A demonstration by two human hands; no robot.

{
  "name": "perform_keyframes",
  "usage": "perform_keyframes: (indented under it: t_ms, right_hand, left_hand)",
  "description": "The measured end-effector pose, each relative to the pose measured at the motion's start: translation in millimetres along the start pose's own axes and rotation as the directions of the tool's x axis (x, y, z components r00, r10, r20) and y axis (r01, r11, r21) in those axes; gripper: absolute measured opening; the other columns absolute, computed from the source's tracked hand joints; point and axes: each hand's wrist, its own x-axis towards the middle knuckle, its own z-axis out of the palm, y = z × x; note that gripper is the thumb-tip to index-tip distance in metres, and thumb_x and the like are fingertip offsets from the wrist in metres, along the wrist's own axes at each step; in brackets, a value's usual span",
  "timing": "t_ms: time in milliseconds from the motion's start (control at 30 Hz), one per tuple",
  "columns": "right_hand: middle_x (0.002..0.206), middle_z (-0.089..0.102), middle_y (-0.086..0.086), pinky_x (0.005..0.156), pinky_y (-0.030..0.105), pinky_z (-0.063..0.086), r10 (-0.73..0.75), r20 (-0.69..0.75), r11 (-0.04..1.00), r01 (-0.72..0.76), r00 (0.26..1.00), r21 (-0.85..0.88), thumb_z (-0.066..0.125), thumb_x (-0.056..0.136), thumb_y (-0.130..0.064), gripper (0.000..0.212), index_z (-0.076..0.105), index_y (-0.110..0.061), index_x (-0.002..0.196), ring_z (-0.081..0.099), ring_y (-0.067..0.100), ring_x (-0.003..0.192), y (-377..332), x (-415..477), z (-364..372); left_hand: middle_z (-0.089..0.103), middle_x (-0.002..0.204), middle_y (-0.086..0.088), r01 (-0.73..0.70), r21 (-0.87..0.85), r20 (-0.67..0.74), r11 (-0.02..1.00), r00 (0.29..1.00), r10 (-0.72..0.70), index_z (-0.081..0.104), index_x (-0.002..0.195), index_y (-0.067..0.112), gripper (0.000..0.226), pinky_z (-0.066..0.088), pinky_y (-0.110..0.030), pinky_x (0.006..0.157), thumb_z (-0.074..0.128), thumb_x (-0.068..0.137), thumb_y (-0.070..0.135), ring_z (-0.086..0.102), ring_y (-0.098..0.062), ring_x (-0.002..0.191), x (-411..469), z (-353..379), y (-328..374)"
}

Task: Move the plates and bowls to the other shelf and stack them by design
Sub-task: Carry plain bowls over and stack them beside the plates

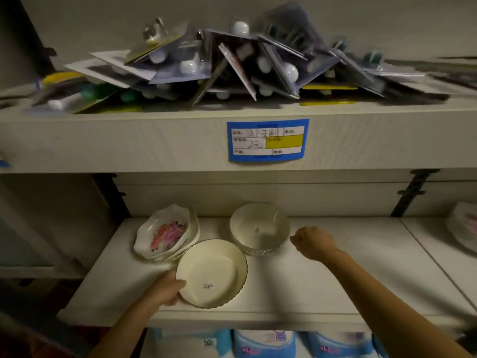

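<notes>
My left hand (169, 289) grips the left rim of a plain cream plate (211, 273) with a small sticker, at the front of the middle shelf (322, 280). Behind it to the left leans a stack of scalloped white bowls with a pink flower print (165, 232). A stack of round cream bowls with a ribbed rim (259, 228) stands further back. My right hand (313, 241) hovers just right of that stack, fingers curled shut, holding nothing. More flower-print dishes (464, 228) show blurred at the far right edge.
The shelf above holds a heap of blister-packed goods (232, 65) and bears a blue price label (267, 140) on its front. Blue-and-white soft packs (263, 343) fill the shelf below. A black bracket (410, 193) stands at the back right.
</notes>
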Motion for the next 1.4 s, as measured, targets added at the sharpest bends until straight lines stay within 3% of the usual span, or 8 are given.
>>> perform_keyframes:
  t_ms: [133, 300, 600, 767, 867, 1067, 1233, 1400]
  right_hand:
    - [0.113, 0.063, 0.009, 0.074, 0.029, 0.038, 0.101, -0.025, 0.995, -0.101, 0.995, 0.012, 0.028, 0.097, -0.044, 0.049, 0.060, -0.009, 0.110, 0.060, 0.026, 0.098, -12.9, 7.1, 12.1]
    - [0.112, 0.064, 0.007, 0.072, 0.026, 0.037, 0.185, -0.044, 0.983, -0.185, 0.982, -0.013, 0.034, 0.096, -0.044, 0.045, 0.057, -0.011, 0.116, 0.060, 0.023, 0.097, -29.0, 14.6, 21.8]
    - [0.095, 0.059, 0.004, 0.072, 0.026, 0.041, 0.293, 0.020, 0.954, -0.294, 0.956, 0.054, 0.042, 0.093, -0.032, 0.029, 0.059, -0.013, 0.108, 0.052, 0.019, 0.082, -38.4, 25.0, 20.1]
    - [0.088, 0.067, 0.005, 0.060, 0.026, 0.042, 0.283, 0.025, 0.934, -0.281, 0.959, 0.222, 0.043, 0.090, -0.023, 0.029, 0.056, -0.012, 0.066, 0.056, 0.016, 0.067, -32.7, 24.9, 10.3]
    - [0.090, 0.063, 0.010, 0.063, 0.028, 0.042, 0.265, -0.048, 0.929, -0.242, 0.963, 0.279, 0.038, 0.095, -0.026, 0.029, 0.055, -0.009, 0.079, 0.056, 0.021, 0.075, -25.8, 16.2, 4.0]
    - [0.096, 0.064, 0.010, 0.084, 0.039, 0.051, 0.358, -0.149, 0.866, -0.268, 0.922, 0.421, 0.039, 0.096, -0.030, 0.035, 0.066, -0.007, 0.095, 0.061, 0.032, 0.097, 19.2, -44.1, -8.6]
    - [0.082, 0.060, 0.004, 0.073, 0.033, 0.045, 0.469, -0.178, 0.788, -0.319, 0.865, 0.526, 0.039, 0.096, -0.026, 0.033, 0.058, -0.013, 0.072, 0.056, 0.022, 0.080, 72.9, -117.9, -5.2]
    - [0.068, 0.055, -0.002, 0.077, 0.038, 0.050, 0.595, -0.158, 0.702, -0.415, 0.788, 0.578, 0.041, 0.096, -0.027, 0.035, 0.056, -0.016, 0.066, 0.057, 0.019, 0.071, 118.9, -188.5, -1.2]
  left_hand:
    - [0.055, 0.043, 0.001, -0.060, -0.041, 0.027, 0.997, 0.998, 0.061, 0.055, 0.105, 0.010, 0.027, 0.027, -0.018, 0.037, 0.039, 0.086, 0.000, 0.037, -0.009, 0.035, -7.5, -8.3, 3.8]
    - [0.051, 0.062, -0.004, -0.174, -0.064, 0.012, 0.983, 0.985, 0.175, 0.056, 0.104, 0.008, 0.023, 0.031, -0.016, 0.036, 0.040, 0.090, -0.001, 0.039, -0.007, 0.036, -20.5, -19.8, 5.2]
    - [0.053, 0.072, -0.001, -0.214, -0.034, -0.013, 0.976, 0.977, 0.214, 0.053, 0.116, 0.005, 0.027, 0.034, -0.014, 0.036, 0.041, 0.092, 0.003, 0.043, -0.006, 0.038, -31.7, -44.2, 7.7]
    - [0.054, 0.072, -0.002, -0.234, -0.036, 0.003, 0.972, 0.972, 0.234, 0.053, 0.110, 0.010, 0.022, 0.034, -0.014, 0.036, 0.041, 0.093, 0.003, 0.048, -0.004, 0.033, -33.8, -50.2, 16.6]
    - [0.052, 0.066, -0.003, -0.237, -0.022, -0.004, 0.971, 0.972, 0.237, 0.053, 0.102, 0.009, 0.015, 0.034, -0.016, 0.038, 0.042, 0.093, 0.004, 0.046, -0.005, 0.037, -31.9, -51.5, 22.8]
    - [0.053, 0.060, -0.007, -0.321, 0.035, 0.034, 0.946, 0.947, 0.320, 0.056, 0.102, 0.005, 0.018, 0.034, -0.018, 0.036, 0.042, 0.092, 0.001, 0.043, -0.012, 0.041, -23.6, -35.6, 48.4]
    - [0.060, 0.069, -0.010, -0.390, 0.069, 0.143, 0.918, 0.915, 0.378, 0.052, 0.106, 0.004, 0.016, 0.036, -0.022, 0.043, 0.043, 0.094, 0.008, 0.046, -0.015, 0.049, -21.3, 1.8, 80.2]
    - [0.059, 0.051, 0.000, -0.470, 0.099, 0.247, 0.877, 0.865, 0.436, 0.052, 0.093, 0.006, 0.009, 0.035, -0.021, 0.040, 0.043, 0.093, 0.005, 0.047, -0.011, 0.040, -35.0, 51.5, 115.7]
